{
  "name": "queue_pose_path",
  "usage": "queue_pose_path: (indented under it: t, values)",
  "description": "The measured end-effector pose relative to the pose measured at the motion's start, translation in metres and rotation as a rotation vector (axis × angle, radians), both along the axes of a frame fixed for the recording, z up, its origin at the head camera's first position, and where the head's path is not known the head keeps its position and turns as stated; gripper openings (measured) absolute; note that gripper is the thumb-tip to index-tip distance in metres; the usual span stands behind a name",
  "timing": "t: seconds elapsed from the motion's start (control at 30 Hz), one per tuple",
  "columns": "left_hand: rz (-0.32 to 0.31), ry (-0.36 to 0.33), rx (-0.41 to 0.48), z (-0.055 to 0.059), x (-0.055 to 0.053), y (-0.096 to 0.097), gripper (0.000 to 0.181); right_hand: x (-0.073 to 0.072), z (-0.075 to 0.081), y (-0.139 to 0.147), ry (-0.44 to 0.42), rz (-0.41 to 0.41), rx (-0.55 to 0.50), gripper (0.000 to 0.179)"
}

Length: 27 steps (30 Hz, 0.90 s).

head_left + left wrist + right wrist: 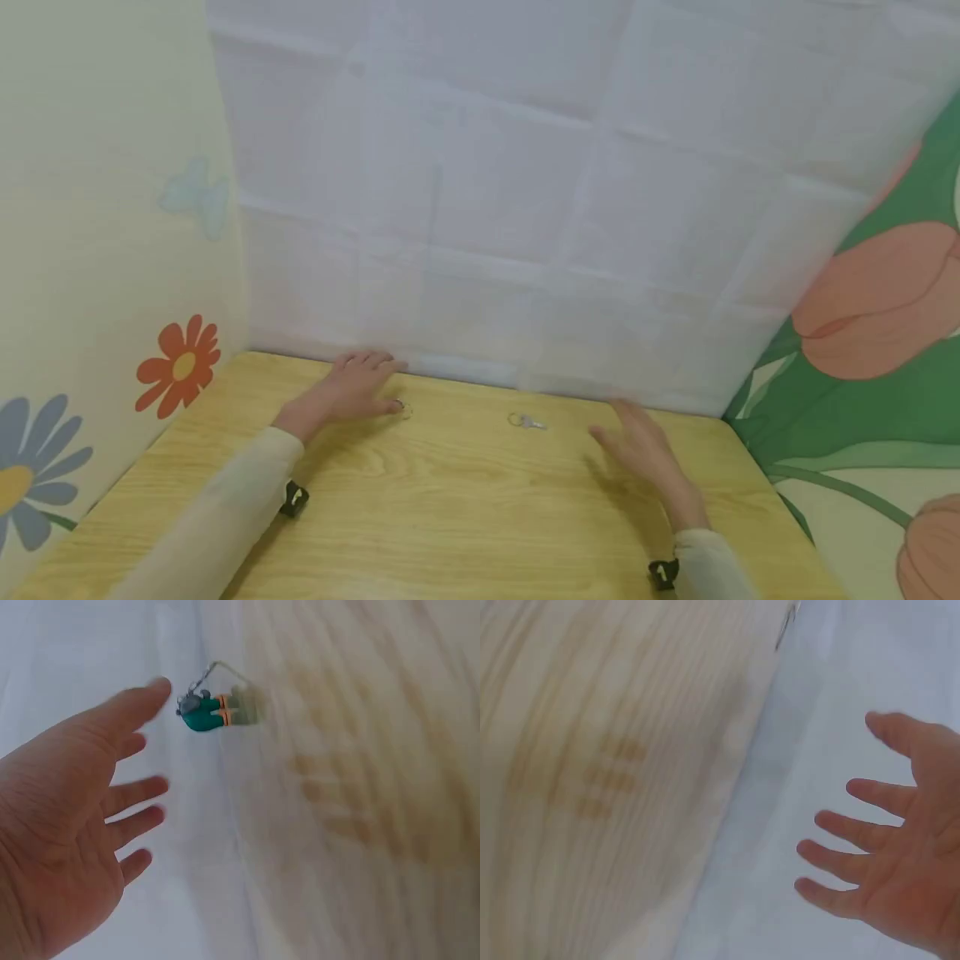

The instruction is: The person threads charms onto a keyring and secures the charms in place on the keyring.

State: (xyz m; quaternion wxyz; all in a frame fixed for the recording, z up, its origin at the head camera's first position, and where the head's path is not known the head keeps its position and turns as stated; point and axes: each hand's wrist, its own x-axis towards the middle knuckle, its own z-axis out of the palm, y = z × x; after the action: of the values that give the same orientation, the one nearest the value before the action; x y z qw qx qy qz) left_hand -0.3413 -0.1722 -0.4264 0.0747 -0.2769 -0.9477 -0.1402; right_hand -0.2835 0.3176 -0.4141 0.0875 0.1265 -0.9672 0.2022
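Observation:
On the left, my left hand (358, 390) is spread with its fingers extended toward the white backdrop and holds nothing. Beside its thumb lies a keychain, of which a ring (407, 410) shows in the head view. The left wrist view shows this keychain's small green figure (204, 716) and metal chain (202, 677), apart from the thumb. A silver key (532, 422) on a ring lies flat on the table between the hands. To the right of that key, my right hand (640, 446) hovers with fingers apart; its palm (922, 877) is bare in the right wrist view.
The wooden table (450, 508) meets a creased white sheet (487, 208) at its back edge. A flower-patterned wall (112, 208) stands on the left, another with large tulips (877, 308) on the right. Dark devices are strapped near both wrists.

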Motion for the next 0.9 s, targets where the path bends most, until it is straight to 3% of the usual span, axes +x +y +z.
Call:
queue_pose_path:
  t: [0.23,0.43,0.57,0.77,0.9]
  values:
    - [-0.134,0.041,-0.059,-0.003,-0.002,0.019,0.032,-0.031,-0.005,-0.068,-0.015,0.137,0.001,0.04]
    - [-0.154,0.067,-0.096,-0.005,0.0,0.026,0.01,-0.061,-0.021,-0.111,-0.081,0.262,0.063,0.04]
    - [-0.177,0.06,-0.077,-0.009,0.001,0.03,0.021,-0.072,-0.028,-0.118,-0.124,0.267,0.131,0.044]
    - [-0.196,0.038,-0.047,-0.013,-0.002,0.045,0.015,-0.073,-0.028,-0.109,-0.133,0.253,0.176,0.02]
    - [-0.196,-0.001,-0.039,-0.011,-0.003,0.054,0.013,-0.071,-0.028,-0.101,-0.123,0.262,0.169,0.014]
